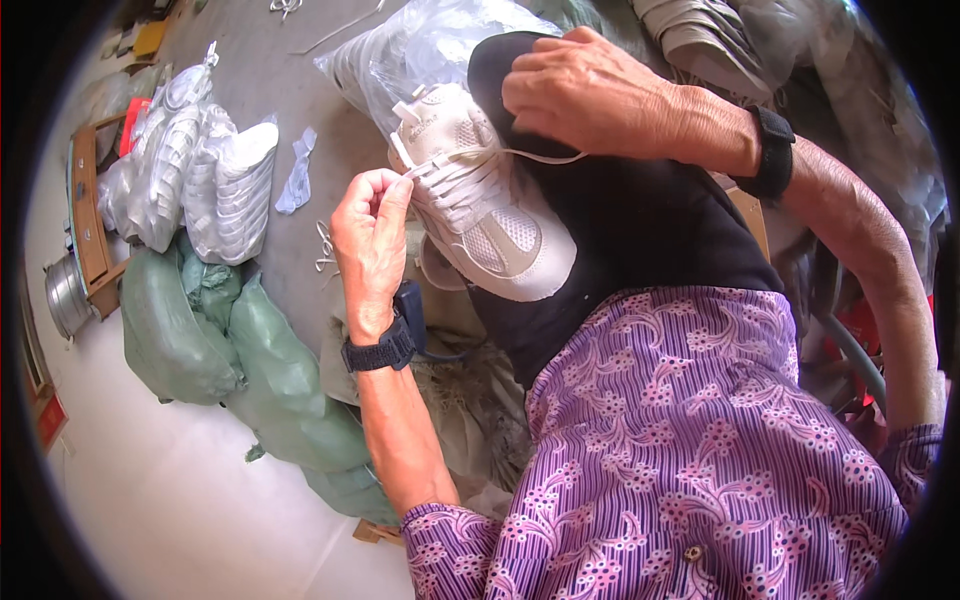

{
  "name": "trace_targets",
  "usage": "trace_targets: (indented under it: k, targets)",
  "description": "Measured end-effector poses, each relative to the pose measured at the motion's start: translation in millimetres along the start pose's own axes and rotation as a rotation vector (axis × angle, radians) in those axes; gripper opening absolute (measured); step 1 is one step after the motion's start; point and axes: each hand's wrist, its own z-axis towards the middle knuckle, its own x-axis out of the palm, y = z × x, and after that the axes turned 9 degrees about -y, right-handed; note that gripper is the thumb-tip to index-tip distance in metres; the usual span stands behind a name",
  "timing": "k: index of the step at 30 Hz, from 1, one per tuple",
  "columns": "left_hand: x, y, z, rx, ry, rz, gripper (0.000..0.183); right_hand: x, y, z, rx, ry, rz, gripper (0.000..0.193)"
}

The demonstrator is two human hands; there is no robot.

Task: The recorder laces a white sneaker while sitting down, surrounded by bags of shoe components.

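White mesh and smooth panels covered the shoe (495, 225), which was just right of the fingers of the left hand (375, 235); it seemed light, soft above, stiffer at the sole, the safest place to hold. Fingers of the right hand (580, 90) were curled, their hold I could not tell; left ones pinched the thin, flexible lace (455, 190).

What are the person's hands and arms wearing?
No gloves: the left hand and right hand are bare. Each wrist has a black strap, left and right; the left one has a dark boxy piece. The purple sleeves have pink flowery swirls and stripes.
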Motion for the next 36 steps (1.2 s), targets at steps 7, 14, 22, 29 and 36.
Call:
trace_targets:
  k: [7,14,22,29,36]
  targets:
    - [-5,9,-6,-0.074,-0.043,-0.023,0.011,5,11,-6,-0.048,0.118,-0.007,0.017]
    - [-7,15,-10,-0.074,-0.066,-0.087,0.012,-5,-7,-10,0.101,0.046,0.069,0.013]
    - [3,29,-25,-0.107,-0.231,-0.166,0.016,-72,-55,-46,0.340,0.198,0.282,0.017]
    - [-13,59,-36,-0.474,-0.090,-0.032,0.052,-120,-113,-152,0.616,0.147,-0.121,0.019]
    - [19,83,-21,-0.767,0.005,-0.627,0.061,-146,-121,-200,1.094,-0.369,0.363,0.014]
